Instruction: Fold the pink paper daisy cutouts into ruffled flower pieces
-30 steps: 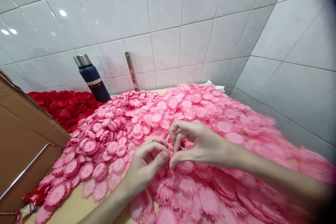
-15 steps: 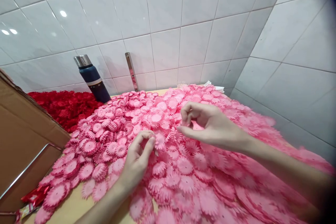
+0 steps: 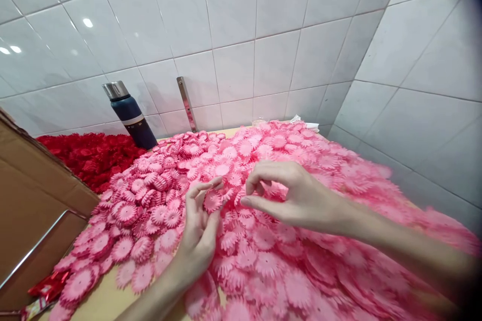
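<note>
A small pink petal-edged flower disc (image 3: pixel 213 201) sits between the fingers and thumb of my left hand (image 3: pixel 199 230), above the middle of a heap of similar discs. The fingers curve around it, with the thumb below. Just to the right, my right hand (image 3: pixel 289 190) has its thumb and bent fingers drawn together in a pinch, apart from the disc. Whatever lies between those fingertips is too small to make out. Beneath both hands spread the loose pink flower discs (image 3: pixel 265 235), some stacked, some flat, many with a dark dot at the centre.
A dark blue bottle (image 3: pixel 131 116) with a steel cap stands at the back left, by a red pile (image 3: pixel 92 158) of similar pieces. A cardboard box (image 3: pixel 37 180) borders the left. A metal strip (image 3: pixel 187 104) leans on the tiled wall (image 3: pixel 233 72). Red wrappers (image 3: pixel 48 286) lie front left.
My left fingers have loosened from a tight pinch and the disc now shows inside them. My right hand has moved left and slightly down, closer to the left hand.
</note>
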`<act>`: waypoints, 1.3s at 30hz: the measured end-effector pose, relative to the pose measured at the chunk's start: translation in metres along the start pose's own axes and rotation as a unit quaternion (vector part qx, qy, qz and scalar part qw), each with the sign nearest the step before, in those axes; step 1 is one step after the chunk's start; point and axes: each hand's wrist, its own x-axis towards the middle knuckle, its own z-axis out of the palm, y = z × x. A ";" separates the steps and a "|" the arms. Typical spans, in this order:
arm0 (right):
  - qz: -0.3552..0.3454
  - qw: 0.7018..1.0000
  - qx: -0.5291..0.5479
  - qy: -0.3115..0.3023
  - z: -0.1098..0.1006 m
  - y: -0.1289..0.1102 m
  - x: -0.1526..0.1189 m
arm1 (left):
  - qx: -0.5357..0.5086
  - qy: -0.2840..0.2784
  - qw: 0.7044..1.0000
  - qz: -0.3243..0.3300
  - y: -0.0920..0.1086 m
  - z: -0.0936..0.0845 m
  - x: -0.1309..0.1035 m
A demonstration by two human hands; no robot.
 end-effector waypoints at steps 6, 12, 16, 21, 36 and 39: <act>-0.044 0.996 0.042 -0.064 0.014 -0.007 -0.007 | -0.027 -0.085 0.994 0.054 -0.009 0.002 -0.006; -0.035 0.992 0.046 -0.108 0.018 -0.003 -0.007 | -0.042 -0.070 0.993 0.079 -0.011 0.003 -0.007; 0.017 0.990 0.084 -0.115 0.016 -0.004 -0.004 | -0.017 -0.040 0.998 0.048 -0.008 0.001 -0.006; 0.088 0.977 0.130 -0.146 0.010 -0.005 -0.002 | 0.067 -0.046 0.992 0.101 -0.007 -0.004 -0.006; 0.149 0.955 0.182 -0.183 0.007 0.000 -0.002 | 0.065 -0.067 0.989 0.115 -0.011 -0.004 -0.009; 0.146 0.957 0.175 -0.180 0.007 -0.001 -0.001 | 0.092 -0.064 0.985 0.134 -0.009 -0.004 -0.008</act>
